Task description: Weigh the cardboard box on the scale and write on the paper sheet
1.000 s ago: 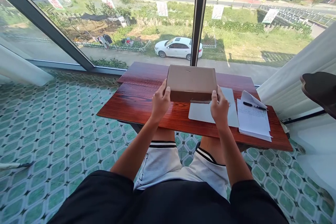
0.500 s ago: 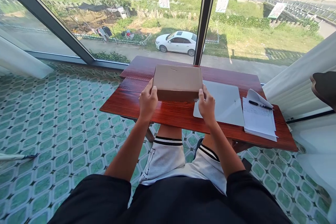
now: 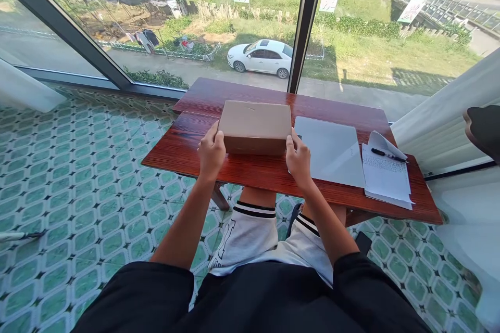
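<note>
Along the left of the frame runs a floor (image 3: 78, 187) of green and white patterned tiles, with a white curtain (image 3: 23, 94) at the far left edge. A dark slanted window frame (image 3: 70, 31) crosses the upper left.

In the middle of the frame stands a red-brown wooden table (image 3: 187, 151), its near edge facing the viewer. The left hand (image 3: 211, 153) grips the left end of a plain brown cardboard box (image 3: 254, 120), thumb on the near corner, fingers wrapped on the box's side. The box sits closed in the centre of the frame, on the left-middle part of the table; whether its base fully touches the wood is hard to tell. The right hand (image 3: 299, 160) clamps the box's right end in the same way, fingers closed against it.

Just right of the box, partly under the right hand, a flat pale grey laptop (image 3: 332, 151) lies closed on the table. Further right rests a stack of written paper sheets (image 3: 385, 177), one corner curled up, with a black pen (image 3: 386, 154) lying across the top.

Above the centre, through the glass, a white car (image 3: 261, 57) is parked beside grass. At the far right hang white curtains (image 3: 449, 119), with a dark rounded object (image 3: 484, 127) at the edge. At the bottom, the person's white shorts (image 3: 250, 239) and black shirt (image 3: 250, 302) fill the frame.
</note>
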`<control>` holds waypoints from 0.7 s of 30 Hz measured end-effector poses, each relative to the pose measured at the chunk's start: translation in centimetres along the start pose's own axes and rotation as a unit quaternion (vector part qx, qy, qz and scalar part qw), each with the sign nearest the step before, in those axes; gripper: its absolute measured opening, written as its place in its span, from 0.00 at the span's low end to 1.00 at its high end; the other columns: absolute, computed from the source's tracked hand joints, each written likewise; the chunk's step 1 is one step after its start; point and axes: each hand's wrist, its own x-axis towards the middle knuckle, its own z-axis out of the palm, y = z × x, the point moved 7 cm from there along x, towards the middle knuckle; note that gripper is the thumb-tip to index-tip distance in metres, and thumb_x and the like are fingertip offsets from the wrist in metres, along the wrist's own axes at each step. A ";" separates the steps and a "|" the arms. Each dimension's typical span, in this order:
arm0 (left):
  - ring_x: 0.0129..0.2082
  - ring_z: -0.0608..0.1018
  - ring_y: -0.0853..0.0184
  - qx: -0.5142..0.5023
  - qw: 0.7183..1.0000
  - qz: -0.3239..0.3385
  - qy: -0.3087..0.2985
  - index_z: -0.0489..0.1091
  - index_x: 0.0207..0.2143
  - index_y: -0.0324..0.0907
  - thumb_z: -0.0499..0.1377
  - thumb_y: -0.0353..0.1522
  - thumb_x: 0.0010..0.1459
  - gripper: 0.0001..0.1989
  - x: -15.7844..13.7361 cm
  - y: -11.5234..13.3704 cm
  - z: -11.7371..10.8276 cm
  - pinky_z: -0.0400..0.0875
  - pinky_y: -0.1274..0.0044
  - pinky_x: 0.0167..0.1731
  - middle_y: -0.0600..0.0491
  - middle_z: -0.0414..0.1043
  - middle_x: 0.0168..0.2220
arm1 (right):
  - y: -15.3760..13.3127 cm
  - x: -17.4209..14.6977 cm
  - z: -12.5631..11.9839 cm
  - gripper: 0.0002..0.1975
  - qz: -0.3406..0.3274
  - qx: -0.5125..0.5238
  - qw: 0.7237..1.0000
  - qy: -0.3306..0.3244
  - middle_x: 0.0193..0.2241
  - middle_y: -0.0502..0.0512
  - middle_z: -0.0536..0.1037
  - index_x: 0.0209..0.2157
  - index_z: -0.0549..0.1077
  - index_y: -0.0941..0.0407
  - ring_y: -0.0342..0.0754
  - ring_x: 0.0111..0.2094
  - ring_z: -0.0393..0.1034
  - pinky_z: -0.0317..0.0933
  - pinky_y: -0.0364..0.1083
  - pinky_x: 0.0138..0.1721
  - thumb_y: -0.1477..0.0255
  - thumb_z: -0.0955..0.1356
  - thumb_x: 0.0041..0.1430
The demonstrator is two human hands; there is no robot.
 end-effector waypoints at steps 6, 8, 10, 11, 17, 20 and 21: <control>0.62 0.73 0.58 0.002 1.000 -0.010 0.001 0.72 0.60 0.47 0.47 0.38 0.63 0.27 0.0 -0.1 0.2 0.64 0.66 0.64 0.51 0.72 0.61 | 0.2 -0.3 0.1 0.30 0.003 0.020 1.000 0.003 0.62 0.60 0.70 0.66 0.67 0.60 0.55 0.56 0.73 0.63 0.51 0.60 0.61 0.57 0.70; 0.61 0.73 0.57 0.005 1.000 -0.015 0.000 0.71 0.60 0.47 0.47 0.39 0.63 0.27 0.0 -0.2 0.2 0.64 0.65 0.64 0.51 0.73 0.61 | 0.2 -0.3 0.2 0.30 0.001 0.030 1.000 0.002 0.63 0.59 0.69 0.66 0.67 0.60 0.54 0.59 0.71 0.61 0.51 0.62 0.61 0.57 0.69; 0.60 0.74 0.57 0.006 1.000 -0.013 0.001 0.71 0.61 0.48 0.47 0.39 0.63 0.27 0.0 -0.4 0.2 0.64 0.64 0.64 0.51 0.73 0.60 | 0.3 -0.4 0.3 0.31 0.000 0.036 0.999 0.000 0.62 0.58 0.69 0.66 0.67 0.60 0.54 0.59 0.70 0.62 0.51 0.62 0.60 0.57 0.69; 0.60 0.74 0.57 0.005 1.000 -0.007 0.002 0.72 0.60 0.48 0.48 0.39 0.63 0.27 0.1 -0.5 0.2 0.64 0.65 0.64 0.52 0.74 0.60 | 0.4 -0.4 0.3 0.32 0.000 0.039 0.999 -0.002 0.62 0.57 0.69 0.66 0.66 0.60 0.55 0.60 0.70 0.63 0.51 0.62 0.59 0.57 0.69; 0.60 0.74 0.58 -0.013 1.000 0.005 -0.007 0.70 0.61 0.46 0.47 0.39 0.63 0.27 0.4 -2.1 0.8 0.65 0.64 0.65 0.51 0.74 0.60 | 0.4 -0.7 0.5 0.31 -0.010 0.035 0.999 -0.009 0.64 0.54 0.67 0.67 0.66 0.57 0.56 0.58 0.71 0.67 0.52 0.56 0.58 0.57 0.68; 0.62 0.72 0.58 -0.022 1.000 0.017 -0.003 0.69 0.62 0.44 0.46 0.40 0.65 0.27 0.4 -2.8 1.0 0.63 0.64 0.66 0.49 0.71 0.62 | 0.4 -0.8 0.6 0.32 -0.015 0.029 0.999 -0.024 0.64 0.54 0.67 0.68 0.65 0.56 0.56 0.57 0.72 0.67 0.52 0.56 0.58 0.57 0.69; 0.63 0.71 0.58 -0.021 1.000 0.023 -0.001 0.68 0.63 0.44 0.46 0.41 0.65 0.28 0.4 -3.0 1.1 0.62 0.64 0.67 0.49 0.70 0.63 | 0.5 -0.9 0.8 0.32 -0.020 0.036 0.999 -0.033 0.65 0.55 0.66 0.68 0.64 0.57 0.55 0.59 0.70 0.65 0.52 0.59 0.58 0.57 0.69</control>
